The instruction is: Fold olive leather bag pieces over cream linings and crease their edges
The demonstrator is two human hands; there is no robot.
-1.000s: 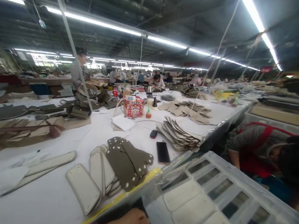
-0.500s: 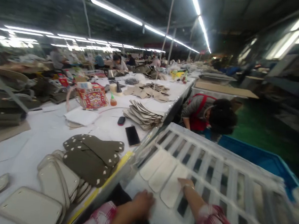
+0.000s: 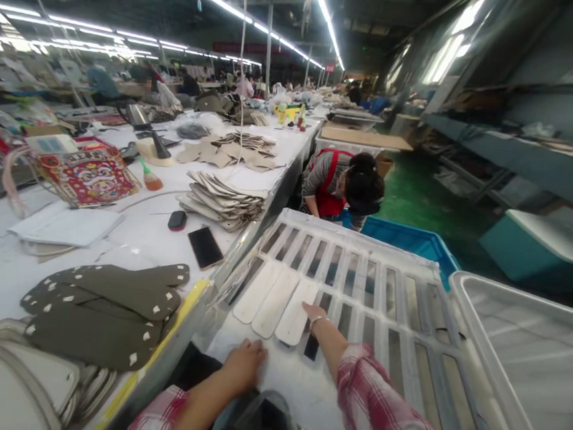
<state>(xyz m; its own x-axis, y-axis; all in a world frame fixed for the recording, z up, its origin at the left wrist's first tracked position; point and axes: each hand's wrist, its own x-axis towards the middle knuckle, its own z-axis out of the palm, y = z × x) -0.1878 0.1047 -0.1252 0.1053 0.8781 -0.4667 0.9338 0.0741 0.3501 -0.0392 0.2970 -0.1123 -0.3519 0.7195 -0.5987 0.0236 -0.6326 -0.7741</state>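
Three long cream leather panels (image 3: 275, 302) lie side by side on a white sheet (image 3: 282, 375) that covers part of a white slatted rack (image 3: 361, 275). My right hand (image 3: 314, 311) reaches out in a red plaid sleeve, its fingers resting on the lower end of the rightmost panel, and a bracelet circles the wrist. My left hand (image 3: 246, 365) lies flat on the sheet below the panels, holding nothing.
Left of the rack, a long white table holds olive panels with white tabs (image 3: 102, 312), cream panels (image 3: 1, 384), a tan stack (image 3: 222, 201) and a phone (image 3: 205, 248). Beyond the rack, a co-worker (image 3: 344, 186) bends over by a blue crate (image 3: 404, 242). A white tray (image 3: 501, 341) stands right.
The view has swung right, bringing the rack toward the centre. Both hands have come forward from the bottom edge onto the sheet, and the right hand now touches a panel.
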